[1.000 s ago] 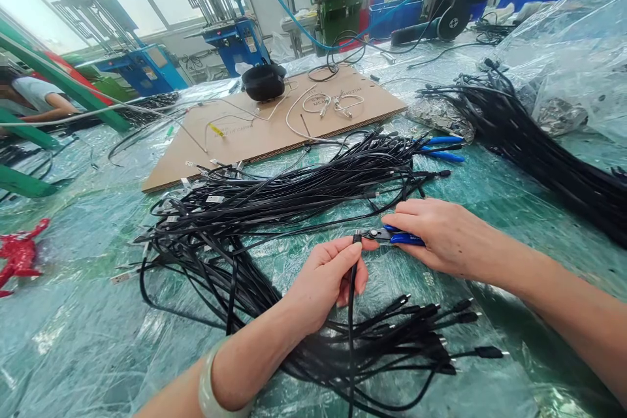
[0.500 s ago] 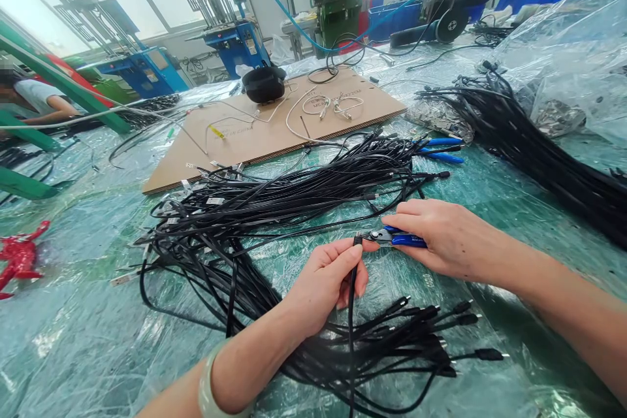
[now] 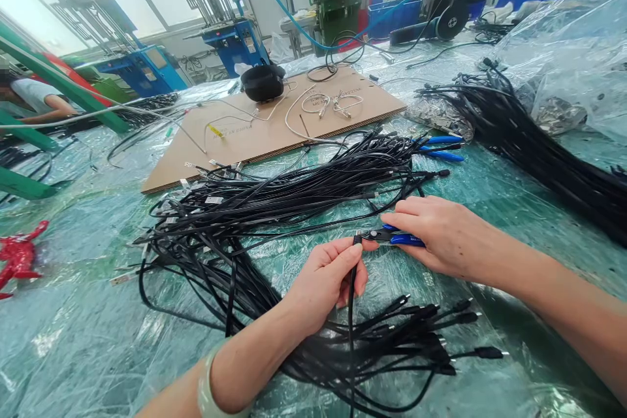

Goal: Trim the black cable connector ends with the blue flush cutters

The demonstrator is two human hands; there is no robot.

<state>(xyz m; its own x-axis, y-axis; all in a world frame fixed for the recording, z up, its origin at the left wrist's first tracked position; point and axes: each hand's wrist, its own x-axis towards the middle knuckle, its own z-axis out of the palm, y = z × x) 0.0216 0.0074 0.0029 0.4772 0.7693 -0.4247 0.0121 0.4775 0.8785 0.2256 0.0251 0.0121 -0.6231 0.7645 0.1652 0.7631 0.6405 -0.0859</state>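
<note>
Between thumb and fingers, my left hand [image 3: 330, 274] pinches a black cable [image 3: 351, 326] just below its connector end, with the rest hanging down toward me. My right hand [image 3: 441, 238] is wrapped round the blue handles of small flush cutters [image 3: 399, 237]. Their jaws point left and meet the connector end at my left fingertips; whether they touch it I cannot tell. Under my left forearm lies a bundle of black cables [image 3: 392, 339], its plug ends fanned to the right. Behind my hands is another heap of black cables [image 3: 294, 192].
A cardboard sheet [image 3: 245, 134] bears a black bowl-shaped thing [image 3: 263, 83] and white cables [image 3: 294, 121]. Blue-handled pliers [image 3: 443, 147] lie by the far heap. More black cables [image 3: 539, 137] are at right, a red figure [image 3: 18, 255] at left. A person [image 3: 44, 101] sits far left.
Both hands keep almost the same place and grip. The cutters have turned very slightly in my right hand, and their jaws look darker.
</note>
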